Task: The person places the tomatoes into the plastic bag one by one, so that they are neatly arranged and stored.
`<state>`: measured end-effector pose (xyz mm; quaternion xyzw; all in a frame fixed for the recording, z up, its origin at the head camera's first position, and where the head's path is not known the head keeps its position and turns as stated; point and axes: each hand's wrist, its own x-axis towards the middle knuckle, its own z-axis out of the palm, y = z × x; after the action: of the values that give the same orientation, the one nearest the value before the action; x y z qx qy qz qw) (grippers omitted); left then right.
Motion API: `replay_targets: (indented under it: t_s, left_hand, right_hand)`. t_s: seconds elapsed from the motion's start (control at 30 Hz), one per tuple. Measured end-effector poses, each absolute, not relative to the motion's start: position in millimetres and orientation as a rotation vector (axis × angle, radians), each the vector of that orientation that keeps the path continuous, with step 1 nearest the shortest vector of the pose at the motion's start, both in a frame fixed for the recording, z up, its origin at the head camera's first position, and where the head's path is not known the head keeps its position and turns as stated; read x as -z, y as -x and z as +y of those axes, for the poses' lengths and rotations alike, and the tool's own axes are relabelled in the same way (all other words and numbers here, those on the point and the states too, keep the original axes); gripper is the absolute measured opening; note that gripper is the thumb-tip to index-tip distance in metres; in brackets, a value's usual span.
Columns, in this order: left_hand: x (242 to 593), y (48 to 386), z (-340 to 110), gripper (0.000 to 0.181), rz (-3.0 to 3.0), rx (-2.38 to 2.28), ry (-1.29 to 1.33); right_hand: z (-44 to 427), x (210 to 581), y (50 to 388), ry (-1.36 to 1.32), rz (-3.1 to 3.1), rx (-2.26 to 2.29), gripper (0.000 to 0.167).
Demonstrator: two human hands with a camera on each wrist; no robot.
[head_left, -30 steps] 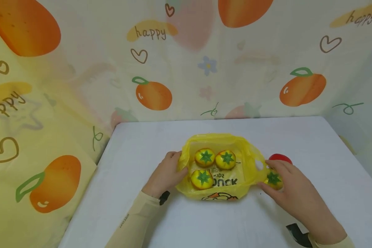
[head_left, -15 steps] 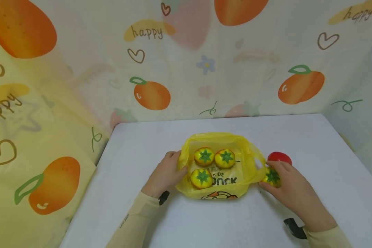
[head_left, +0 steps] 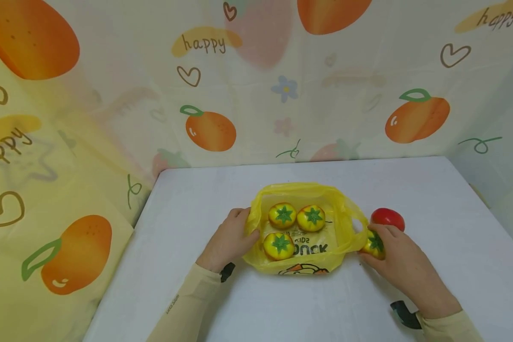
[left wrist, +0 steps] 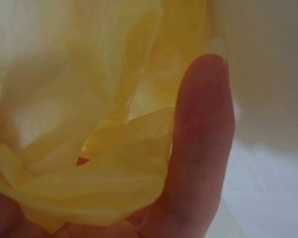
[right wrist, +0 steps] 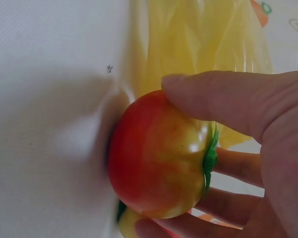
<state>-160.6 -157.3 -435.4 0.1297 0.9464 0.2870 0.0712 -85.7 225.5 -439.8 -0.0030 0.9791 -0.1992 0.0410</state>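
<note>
1. The left grip pinched the left edge of the yellow bag, thumb on one side of the plastic and fingers on the other.
2. The right grip grasped a red-and-yellow fruit with a green leafy top, thumb and fingers curled round it.
3. That fruit was outside the bag, just beside its right-hand handle loop; whether it touched the plastic or the bench could not be told.
4. The bag stood on the bench, mouth spread open and facing up, with dark lettering inside.
5. Three similar fruits lay in it, green tops up: two side by side towards the far side, one nearer at the left.
6. A red fruit rested on the bench just beyond the right fingers.
7. A printed cloth with oranges and hearts hung behind.
</note>
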Motion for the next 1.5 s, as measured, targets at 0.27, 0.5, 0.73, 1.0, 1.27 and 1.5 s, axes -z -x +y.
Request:
replay_targets:
  t_s: [0.27, 0.5, 0.73, 1.0, 1.27, 1.5]
  left_hand:
    - [436.0, 160.2, -156.9, 0.063, 2.844, -0.857, -0.375]
    - [437.5, 161.7, -157.2, 0.064, 2.849, -0.845, -0.388]
    - [435.3, 160.9, -155.4, 0.065, 2.842, -0.841, -0.375]
    - [436.8, 160.8, -156.1, 0.065, 2.849, -0.838, -0.369]
    - [438.3, 160.3, -156.9, 0.066, 2.846, -0.842, -0.367]
    - [438.1, 159.9, -156.5, 0.066, 2.846, -0.849, -0.372]
  right_hand:
    - [227.2, 440.8, 84.3, -0.023, 2.96, 0.627, 0.086]
    - [230.5, 436.8, 78.5, -0.033, 2.973, 0.592, 0.087]
    - [243.8, 424.0, 74.3, -0.098, 2.974, 0.541, 0.086]
    - [259.0, 406.0, 75.7, -0.062, 3.075, 0.521, 0.081]
    - [251.8, 383.1, 79.2, -0.011, 3.145, 0.579, 0.077]
    - [237.5, 369.4, 84.3, 0.081, 3.16, 0.618, 0.074]
